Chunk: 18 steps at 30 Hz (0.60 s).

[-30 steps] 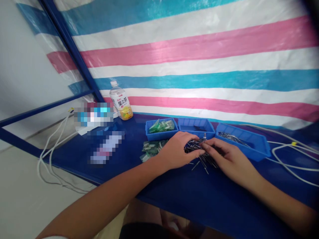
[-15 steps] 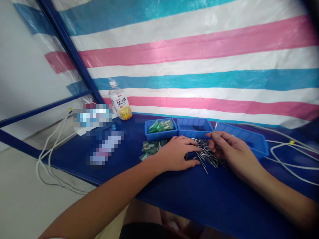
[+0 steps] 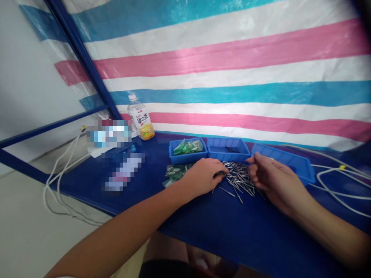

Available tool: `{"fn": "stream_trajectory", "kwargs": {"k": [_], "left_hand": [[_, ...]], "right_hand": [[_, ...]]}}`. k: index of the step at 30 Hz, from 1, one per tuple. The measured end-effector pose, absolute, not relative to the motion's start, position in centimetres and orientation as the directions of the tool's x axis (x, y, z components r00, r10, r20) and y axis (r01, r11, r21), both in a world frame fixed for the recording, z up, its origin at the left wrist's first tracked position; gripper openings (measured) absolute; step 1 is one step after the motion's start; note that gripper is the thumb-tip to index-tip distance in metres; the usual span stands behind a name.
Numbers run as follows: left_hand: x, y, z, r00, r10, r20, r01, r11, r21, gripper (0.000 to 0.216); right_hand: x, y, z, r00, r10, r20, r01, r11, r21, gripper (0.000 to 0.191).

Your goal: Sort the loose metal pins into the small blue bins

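A pile of thin metal pins, which look like blind rivets, lies on the blue tabletop between my hands. At its left edge is my left hand, palm down, with its fingers curled in toward the thumb; whatever they grip is hidden. My right hand hovers at the pile's right side, before the right blue tray. Its thumb and fingers are pinched together, and no pin shows clearly between them. Small clear bags with metal pieces lie partly under my left wrist.
Behind the pile stand a blue tray of green bags and a middle tray with a few dark pieces. A drink bottle stands at back left. White cables run along the right; a striped sheet hangs behind.
My left hand's spread fingers have curled in and drawn back left, uncovering some pins. My right hand has shifted slightly right; the pin upright in its fingertips no longer shows.
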<state>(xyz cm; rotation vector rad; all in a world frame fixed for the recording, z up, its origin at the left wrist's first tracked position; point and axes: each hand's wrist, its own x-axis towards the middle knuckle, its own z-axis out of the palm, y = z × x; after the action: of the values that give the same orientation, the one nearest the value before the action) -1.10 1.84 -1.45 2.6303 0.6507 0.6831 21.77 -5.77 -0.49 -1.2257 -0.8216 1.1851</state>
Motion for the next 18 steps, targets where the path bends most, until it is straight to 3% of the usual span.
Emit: {"fn": "stream_trajectory", "kwargs": {"k": [10,14,18], "left_hand": [[-1.1,1.6,-1.1,0.687,0.573,0.448,0.336,-0.796,0.503,0.022],[-0.9,1.1,-0.2,0.596,0.586,0.549,0.272,-0.791,0.548,0.02],[-0.6,0.5,0.4,0.541,0.602,0.587,0.181,-0.765,0.618,0.031]], "right_hand": [[21.4,-5.8,-0.2,0.182,0.978,-0.099,-0.167,-0.069,-0.984,0.04],[21.3,-6.1,-0.4,0.157,0.988,0.001,0.074,-0.011,-0.997,0.039],[21.2,-6.6,-0.6,0.106,0.955,0.277,0.402,0.213,-0.89,0.03]]}}
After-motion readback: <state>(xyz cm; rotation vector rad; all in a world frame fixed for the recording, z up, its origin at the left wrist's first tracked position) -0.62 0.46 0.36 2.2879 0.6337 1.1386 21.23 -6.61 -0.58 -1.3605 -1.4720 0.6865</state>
